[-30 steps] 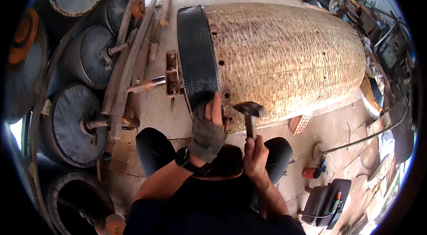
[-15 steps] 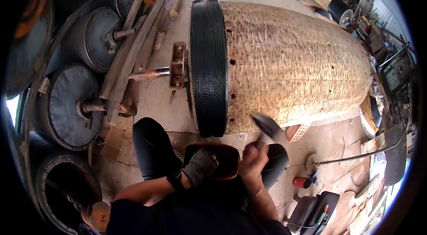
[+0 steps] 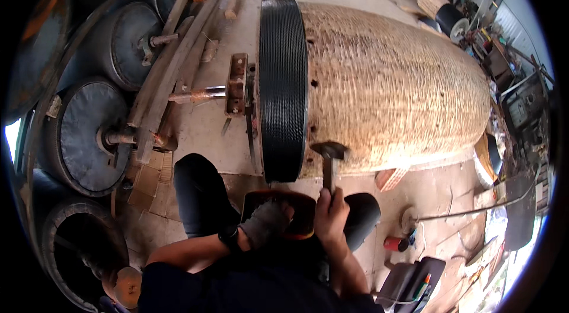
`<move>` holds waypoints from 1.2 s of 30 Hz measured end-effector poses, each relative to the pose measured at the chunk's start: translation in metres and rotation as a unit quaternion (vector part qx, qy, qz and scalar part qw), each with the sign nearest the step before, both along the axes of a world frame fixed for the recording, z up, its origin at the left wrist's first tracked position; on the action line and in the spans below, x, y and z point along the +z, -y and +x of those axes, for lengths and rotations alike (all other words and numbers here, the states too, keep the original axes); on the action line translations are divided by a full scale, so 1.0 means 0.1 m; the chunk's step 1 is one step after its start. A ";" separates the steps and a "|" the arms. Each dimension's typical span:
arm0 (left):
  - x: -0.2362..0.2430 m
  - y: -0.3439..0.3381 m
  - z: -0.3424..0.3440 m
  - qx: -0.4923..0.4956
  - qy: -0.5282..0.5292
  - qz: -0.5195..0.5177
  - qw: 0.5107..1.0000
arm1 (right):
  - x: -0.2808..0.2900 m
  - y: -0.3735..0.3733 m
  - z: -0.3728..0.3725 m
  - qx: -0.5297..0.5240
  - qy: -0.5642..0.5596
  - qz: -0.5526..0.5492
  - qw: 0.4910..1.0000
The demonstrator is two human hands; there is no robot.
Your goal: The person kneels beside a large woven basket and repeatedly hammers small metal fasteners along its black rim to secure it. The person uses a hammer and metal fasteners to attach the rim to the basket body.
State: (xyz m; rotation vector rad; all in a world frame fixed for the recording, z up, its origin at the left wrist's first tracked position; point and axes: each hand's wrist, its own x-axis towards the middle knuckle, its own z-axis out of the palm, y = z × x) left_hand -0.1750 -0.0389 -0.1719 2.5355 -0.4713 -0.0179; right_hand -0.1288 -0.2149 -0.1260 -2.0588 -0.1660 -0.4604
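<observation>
Hammer [image 3: 329, 160] in our right hand [image 3: 332, 215]: we have the fingers wrapped firmly round its handle, the head pointing away from us. Seen from above, that head overlaps the near side of a big tan drum [image 3: 397, 88], just right of its black ribbed band [image 3: 283, 91]; we cannot tell whether it touches. Our left hand [image 3: 267, 222], gloved with bare fingertips, reaches into a dark container [image 3: 304, 209] between our knees; its fingers are curled, but we cannot tell if they grip anything.

Small dark holes dot the drum's surface beside the band. From its left end juts a rusty shaft [image 3: 198, 94] with a bracket [image 3: 236, 85], and an orange brick [image 3: 391, 178] sits by its lower edge. Farther left, we have long wooden beams [image 3: 178, 70] beside dark metal drums [image 3: 89, 135]. On the floor to our right lies a red can [image 3: 395, 244], near a round disc [image 3: 409, 218].
</observation>
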 end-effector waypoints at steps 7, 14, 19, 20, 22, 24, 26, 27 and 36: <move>0.80 -0.13 0.30 0.016 0.221 -0.081 0.972 | 0.13 0.07 -0.07 -0.011 0.141 -0.033 0.989; 1.44 -0.36 1.14 0.065 0.477 -0.036 0.876 | 0.17 0.02 -0.33 0.004 0.113 0.065 0.991; 1.72 -0.42 1.52 0.021 0.578 0.096 0.810 | 0.11 -0.03 -0.10 -0.042 0.049 -0.114 0.991; 1.70 -0.40 1.53 0.021 0.591 0.092 0.801 | 0.01 0.00 -0.06 -0.019 -0.035 -0.145 0.989; 1.67 -0.38 1.59 0.031 0.617 0.088 0.781 | 0.07 0.04 -0.25 0.026 0.032 -0.067 0.997; 1.71 -0.38 1.62 0.057 0.610 0.109 0.783 | 0.21 -0.01 -0.27 0.014 0.139 0.010 0.990; 1.68 -0.38 1.66 0.067 0.610 0.095 0.784 | 0.04 0.03 -0.18 -0.015 0.159 -0.055 0.986; 1.66 -0.39 1.66 0.070 0.604 0.078 0.790 | -0.05 0.04 -0.13 -0.029 0.168 -0.085 0.982; 1.66 -0.38 1.73 0.098 0.595 0.050 0.796 | 0.16 0.00 0.00 -0.036 0.166 -0.030 0.985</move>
